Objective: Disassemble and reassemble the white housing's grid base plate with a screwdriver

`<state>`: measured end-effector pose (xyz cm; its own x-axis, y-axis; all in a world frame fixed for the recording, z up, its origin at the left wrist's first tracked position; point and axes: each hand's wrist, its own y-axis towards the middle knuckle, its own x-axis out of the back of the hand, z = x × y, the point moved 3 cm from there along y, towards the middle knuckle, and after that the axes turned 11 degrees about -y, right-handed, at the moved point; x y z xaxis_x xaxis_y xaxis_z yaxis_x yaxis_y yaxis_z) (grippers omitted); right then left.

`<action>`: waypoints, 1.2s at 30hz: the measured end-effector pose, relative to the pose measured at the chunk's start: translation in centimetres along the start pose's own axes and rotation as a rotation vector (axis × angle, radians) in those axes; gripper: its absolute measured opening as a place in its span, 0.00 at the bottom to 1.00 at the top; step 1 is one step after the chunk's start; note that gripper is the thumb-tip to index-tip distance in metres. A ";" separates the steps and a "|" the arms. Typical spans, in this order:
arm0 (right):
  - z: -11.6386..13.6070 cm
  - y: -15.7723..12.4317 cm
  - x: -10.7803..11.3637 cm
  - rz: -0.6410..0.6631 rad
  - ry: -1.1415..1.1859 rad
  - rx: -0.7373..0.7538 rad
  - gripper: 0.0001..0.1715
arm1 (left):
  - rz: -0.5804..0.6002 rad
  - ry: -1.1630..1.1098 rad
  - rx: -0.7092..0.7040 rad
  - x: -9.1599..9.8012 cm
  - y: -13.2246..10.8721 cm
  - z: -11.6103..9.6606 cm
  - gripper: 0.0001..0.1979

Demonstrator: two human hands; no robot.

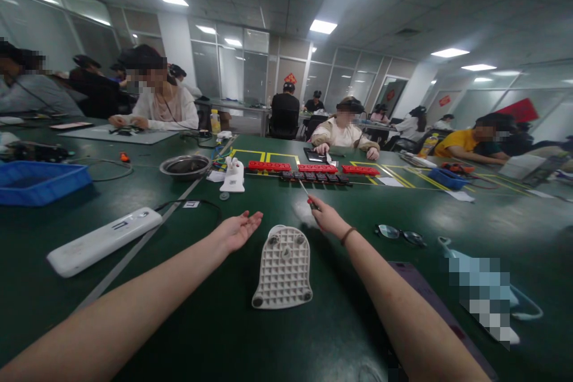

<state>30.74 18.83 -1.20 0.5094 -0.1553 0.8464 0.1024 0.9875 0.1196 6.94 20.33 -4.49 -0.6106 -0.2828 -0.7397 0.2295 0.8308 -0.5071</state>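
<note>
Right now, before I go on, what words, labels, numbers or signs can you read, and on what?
Nothing reads clearly.
White power strip: dark mark, too blurred.
Small white tag: too small.
Red signs at the back: blurred.
Red-handled tool in the right hand: no lettering visible.
White ribbed base: none.

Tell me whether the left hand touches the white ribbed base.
Apart. The head view shows green table between the open left hand and the white ribbed base. The right hand grips a screwdriver.
</note>
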 end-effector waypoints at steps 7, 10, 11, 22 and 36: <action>6.8 -4.4 8.1 -0.475 0.771 0.255 0.26 | 0.181 0.097 0.021 -3.0 -4.7 -0.7 0.09; 9.4 -8.1 11.5 -0.472 0.877 0.402 0.24 | 0.295 0.126 -0.063 -4.1 -7.0 -0.5 0.09; 9.9 -9.2 12.4 -0.464 0.879 0.437 0.23 | 0.329 0.138 -0.097 -4.5 -7.8 -0.4 0.07; 11.8 -14.1 15.1 -0.565 1.103 0.514 0.11 | 0.798 0.438 -0.460 -6.4 -16.2 0.5 0.07; 13.1 -15.5 13.2 -0.800 0.943 0.552 0.15 | 0.904 0.429 -0.530 -6.1 -18.5 0.1 0.09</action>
<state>24.66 1.81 14.95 0.8823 -0.4255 -0.2012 0.4041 0.4657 0.7873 6.51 6.64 9.36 -0.6169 0.6273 -0.4753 0.4304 0.7745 0.4636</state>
